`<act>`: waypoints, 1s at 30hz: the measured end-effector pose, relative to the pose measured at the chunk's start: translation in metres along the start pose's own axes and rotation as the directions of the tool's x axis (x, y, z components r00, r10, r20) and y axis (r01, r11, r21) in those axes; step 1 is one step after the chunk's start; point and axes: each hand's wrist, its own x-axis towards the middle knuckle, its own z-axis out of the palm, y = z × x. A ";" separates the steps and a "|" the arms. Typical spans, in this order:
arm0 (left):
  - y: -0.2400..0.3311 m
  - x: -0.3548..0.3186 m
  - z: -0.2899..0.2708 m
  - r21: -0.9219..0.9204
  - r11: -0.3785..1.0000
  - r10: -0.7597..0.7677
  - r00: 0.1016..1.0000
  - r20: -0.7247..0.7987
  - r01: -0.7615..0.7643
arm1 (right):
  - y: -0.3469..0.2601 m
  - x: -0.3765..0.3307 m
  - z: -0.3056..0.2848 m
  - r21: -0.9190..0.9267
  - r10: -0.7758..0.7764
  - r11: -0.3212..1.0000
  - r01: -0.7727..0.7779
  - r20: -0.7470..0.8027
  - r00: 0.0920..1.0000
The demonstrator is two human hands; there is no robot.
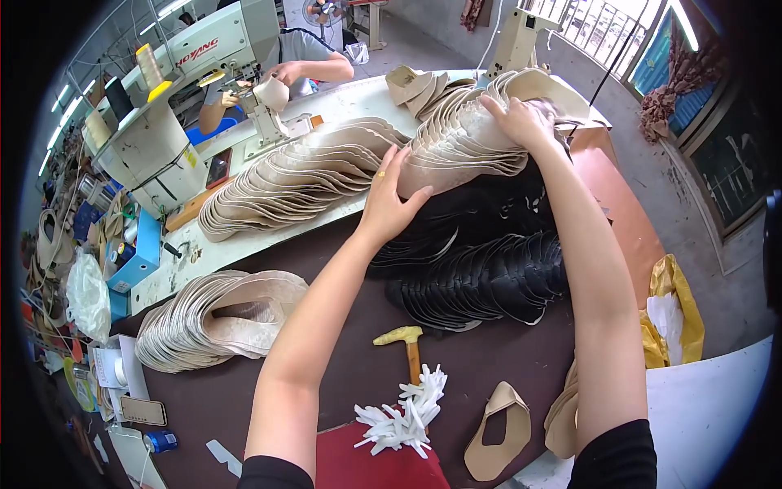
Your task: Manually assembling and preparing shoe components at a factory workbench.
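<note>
A long stack of beige shoe uppers point(468, 134) lies slanting across the far side of the work surface, between my two hands. My left hand point(391, 196) is open at the stack's left end, its fingers stretched along the edge and its thumb spread out. Over the right part curls my right hand point(521, 122), gripping the upper layers; its fingertips are partly hidden. Another stack of beige uppers point(301, 175) lies to the left of my left hand. Below my hands are rows of black shoe uppers point(485, 277).
Nearer lie a ring-shaped beige stack point(195, 318), a hammer point(413, 359), white strips point(407, 411) and a single upper point(498, 432). Across the table, a person point(305, 69) works at a sewing machine point(269, 114). A phone point(143, 411) and a blue can point(160, 442) sit at left.
</note>
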 end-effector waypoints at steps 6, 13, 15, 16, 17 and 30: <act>0.011 -0.046 -0.023 0.003 0.998 -0.071 0.997 0.031 0.071 | -0.002 -0.011 -0.005 0.054 0.003 0.999 0.008 -0.186 0.983; 0.017 -0.038 -0.034 0.012 0.988 -0.156 0.987 0.021 0.156 | -0.008 -0.003 -0.020 -0.024 -0.064 0.998 0.062 -0.095 0.993; 0.019 -0.042 -0.032 0.022 0.984 -0.177 0.984 -0.014 0.177 | -0.008 0.001 -0.016 -0.035 -0.079 0.996 0.077 -0.080 0.994; 0.021 -0.052 -0.030 0.036 0.983 -0.177 0.984 -0.036 0.178 | -0.009 0.002 -0.009 -0.030 -0.097 0.995 0.094 -0.134 0.986; 0.027 -0.063 -0.030 0.040 0.983 -0.178 0.983 -0.036 0.179 | -0.007 0.005 0.000 -0.024 -0.111 0.994 0.109 -0.186 0.976; 0.181 -0.492 -0.161 -0.160 0.547 -0.811 0.473 -0.345 0.822 | -0.055 -0.014 0.007 -0.260 -0.388 0.921 0.291 -0.539 0.748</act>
